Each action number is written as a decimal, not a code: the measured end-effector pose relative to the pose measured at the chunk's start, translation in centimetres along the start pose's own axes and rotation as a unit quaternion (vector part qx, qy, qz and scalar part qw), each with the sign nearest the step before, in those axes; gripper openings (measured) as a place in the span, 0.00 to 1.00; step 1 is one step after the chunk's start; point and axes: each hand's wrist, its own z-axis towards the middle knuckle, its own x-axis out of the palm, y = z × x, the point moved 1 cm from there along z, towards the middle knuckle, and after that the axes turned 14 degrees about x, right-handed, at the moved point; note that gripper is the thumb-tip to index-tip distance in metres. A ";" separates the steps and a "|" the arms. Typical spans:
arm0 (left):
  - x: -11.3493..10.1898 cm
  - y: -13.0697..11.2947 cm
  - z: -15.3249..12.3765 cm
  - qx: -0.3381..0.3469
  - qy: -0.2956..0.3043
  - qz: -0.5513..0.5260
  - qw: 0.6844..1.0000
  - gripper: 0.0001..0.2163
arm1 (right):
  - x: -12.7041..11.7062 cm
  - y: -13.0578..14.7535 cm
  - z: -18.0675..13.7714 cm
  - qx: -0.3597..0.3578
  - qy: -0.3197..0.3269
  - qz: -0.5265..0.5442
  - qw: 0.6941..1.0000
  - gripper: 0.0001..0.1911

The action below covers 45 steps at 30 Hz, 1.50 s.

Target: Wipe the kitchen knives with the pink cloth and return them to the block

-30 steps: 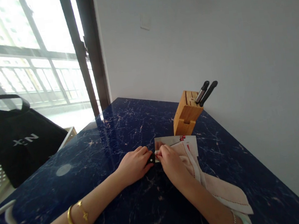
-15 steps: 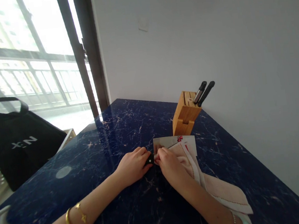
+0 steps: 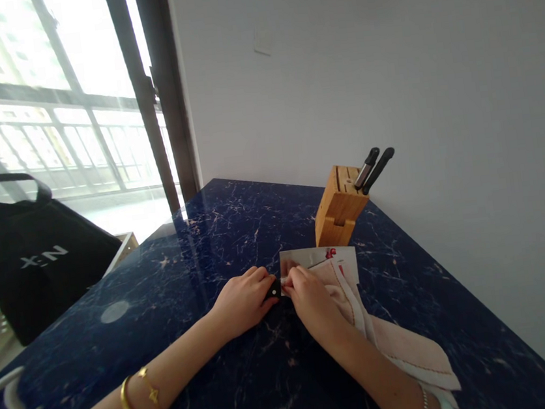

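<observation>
A broad shiny cleaver blade (image 3: 308, 258) lies flat on the dark blue marbled countertop (image 3: 207, 238). Its black handle (image 3: 275, 290) is under my left hand (image 3: 244, 299), whose fingers are closed over it. My right hand (image 3: 313, 301) presses a pale pink cloth (image 3: 396, 341) with red stitching against the blade near the handle, fingers pinched on the cloth. The cloth trails back along my right forearm toward the near right edge.
A wooden knife block (image 3: 340, 213) with two black-handled knives (image 3: 374, 166) stands just behind the blade near the white wall. A black tote bag (image 3: 32, 258) sits at the left beside the window. A white curved object (image 3: 5, 406) shows at the lower left.
Almost nothing has moved; both hands stay on the handle and cloth, with only slight shifts of the view.
</observation>
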 end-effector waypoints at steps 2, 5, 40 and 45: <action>0.0 0.0 0.0 0.002 0.000 0.003 1.000 0.12 | 0.2 0.0 -0.1 -0.001 0.011 -0.005 1.000 0.11; 0.1 0.1 0.0 0.003 -0.002 0.005 1.000 0.12 | 0.3 -0.1 -0.1 0.002 0.014 0.001 1.000 0.11; 0.0 0.0 -0.1 0.016 -0.005 -0.008 1.000 0.13 | -1.8 0.1 0.2 0.009 0.009 0.058 0.998 0.09; -0.2 0.0 -0.1 0.016 -0.007 -0.014 1.000 0.12 | -1.4 0.1 -0.1 0.000 0.051 0.020 0.999 0.10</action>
